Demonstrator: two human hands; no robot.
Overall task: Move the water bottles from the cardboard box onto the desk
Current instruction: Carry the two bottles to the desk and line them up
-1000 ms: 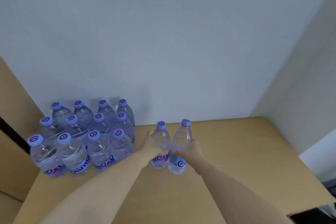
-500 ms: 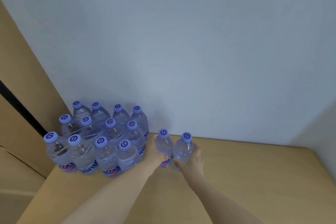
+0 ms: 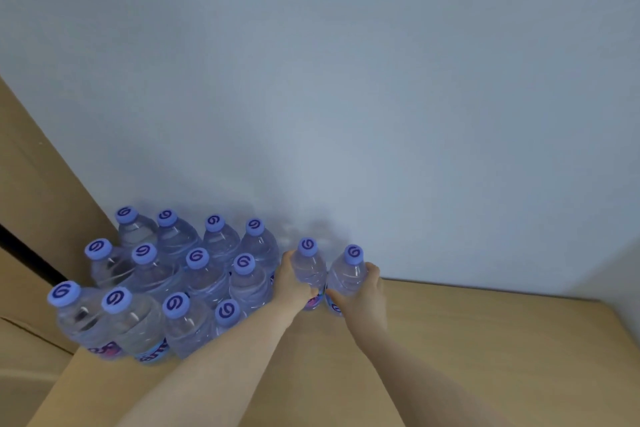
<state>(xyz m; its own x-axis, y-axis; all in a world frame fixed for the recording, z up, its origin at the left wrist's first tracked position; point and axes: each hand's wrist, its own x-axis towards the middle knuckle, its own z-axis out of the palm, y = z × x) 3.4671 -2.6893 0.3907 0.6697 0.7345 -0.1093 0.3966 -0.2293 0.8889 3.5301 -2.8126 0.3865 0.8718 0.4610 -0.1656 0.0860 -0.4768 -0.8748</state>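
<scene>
Two clear water bottles with purple caps stand side by side on the wooden desk [image 3: 485, 350], near the white wall. My left hand [image 3: 291, 282] grips the left bottle [image 3: 309, 269] round its body. My right hand [image 3: 365, 291] grips the right bottle [image 3: 348, 274] the same way. Directly left of them stands a block of several identical bottles [image 3: 173, 288] in rows, upright, with my left hand touching its right side. The cardboard box is out of view.
The white wall [image 3: 346, 97] rises right behind the bottles and turns a corner at the far right. A tan cardboard-coloured panel [image 3: 38, 204] with a dark gap stands at the left, beside the bottle block.
Both hands have carried the two bottles farther back and left, up against the bottle block and close to the wall. The camera has also turned left and leaned in.
</scene>
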